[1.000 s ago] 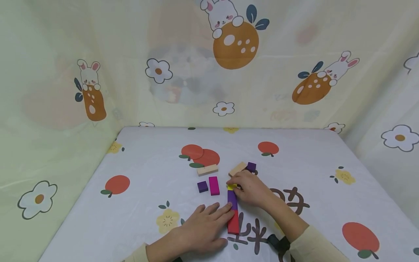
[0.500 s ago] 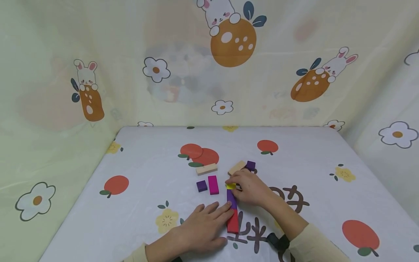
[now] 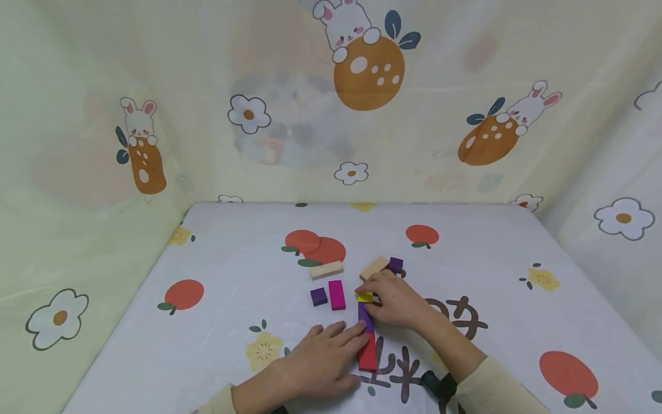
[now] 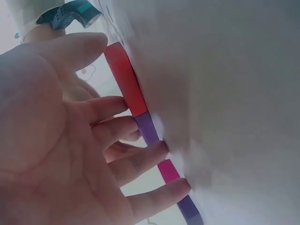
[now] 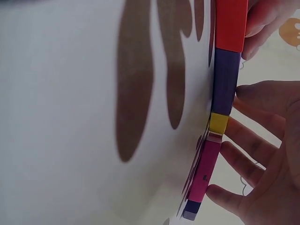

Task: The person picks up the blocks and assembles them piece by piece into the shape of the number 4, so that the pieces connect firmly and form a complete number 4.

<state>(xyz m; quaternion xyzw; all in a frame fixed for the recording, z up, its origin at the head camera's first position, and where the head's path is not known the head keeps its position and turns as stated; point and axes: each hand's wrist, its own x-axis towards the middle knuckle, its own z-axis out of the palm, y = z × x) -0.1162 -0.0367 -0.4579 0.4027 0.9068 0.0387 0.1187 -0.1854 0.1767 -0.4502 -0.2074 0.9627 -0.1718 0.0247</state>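
Observation:
A red block (image 3: 368, 353), a purple block (image 3: 365, 315) and a yellow block (image 3: 364, 298) lie end to end in a straight row. My left hand (image 3: 326, 356) rests flat beside it, fingers spread, fingertips touching the red and purple blocks (image 4: 146, 127). My right hand (image 3: 395, 299) pinches around the yellow block at the far end, thumb (image 5: 255, 96) by the purple block and a finger at the yellow block (image 5: 219, 123). Its palm hides part of that spot in the head view. In the right wrist view a magenta block (image 5: 205, 171) shows just beyond the yellow one, near my other fingers.
Left of the row lie a magenta block (image 3: 337, 295) and a dark purple cube (image 3: 319, 296). Farther back are two plain wooden blocks, one on the left (image 3: 327, 270) and one (image 3: 374, 268) beside another dark cube (image 3: 395, 264). A printed cloth (image 3: 233, 328) covers the table.
Both hands stay at the row. My right thumb and fingers shift only slightly around the yellow block; the loose blocks keep their places.

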